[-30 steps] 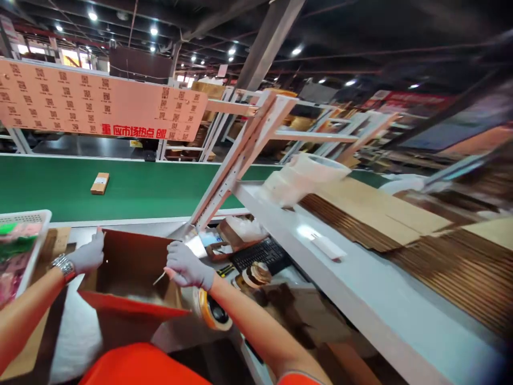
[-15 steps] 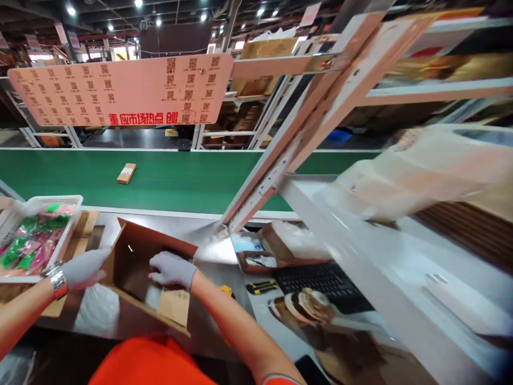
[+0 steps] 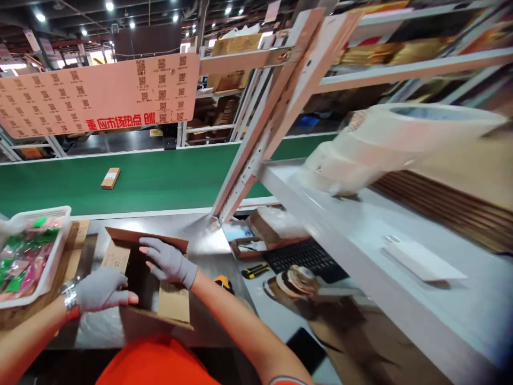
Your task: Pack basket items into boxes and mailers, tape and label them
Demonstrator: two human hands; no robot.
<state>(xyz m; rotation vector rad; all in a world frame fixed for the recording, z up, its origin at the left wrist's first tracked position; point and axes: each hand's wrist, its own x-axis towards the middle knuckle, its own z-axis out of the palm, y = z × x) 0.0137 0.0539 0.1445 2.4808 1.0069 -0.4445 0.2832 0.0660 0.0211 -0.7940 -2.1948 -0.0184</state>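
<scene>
An open cardboard box (image 3: 170, 305) stands on the steel worktop in front of me, flaps spread out. My left hand (image 3: 100, 290), in a grey glove with a wristwatch, rests on the box's left side, thumb and fingers curled over the edge. My right hand (image 3: 168, 261), also gloved, lies with fingers stretched flat across the box's far flap and opening. The inside of the box is dark and I cannot make out its contents.
A white basket (image 3: 52, 262) of green and pink packets stands at the left. A green conveyor belt (image 3: 168, 179) carries a small parcel (image 3: 110, 178). A keyboard (image 3: 304, 256), tape rolls (image 3: 296, 278), a cutter (image 3: 254, 270) and a slanted shelf (image 3: 360, 230) with a big tape roll (image 3: 385, 141) are right.
The view has swung slightly left. The box has been turned more upright with its flaps spread, my left hand has moved onto its left edge and my right hand has spread over the opening.
</scene>
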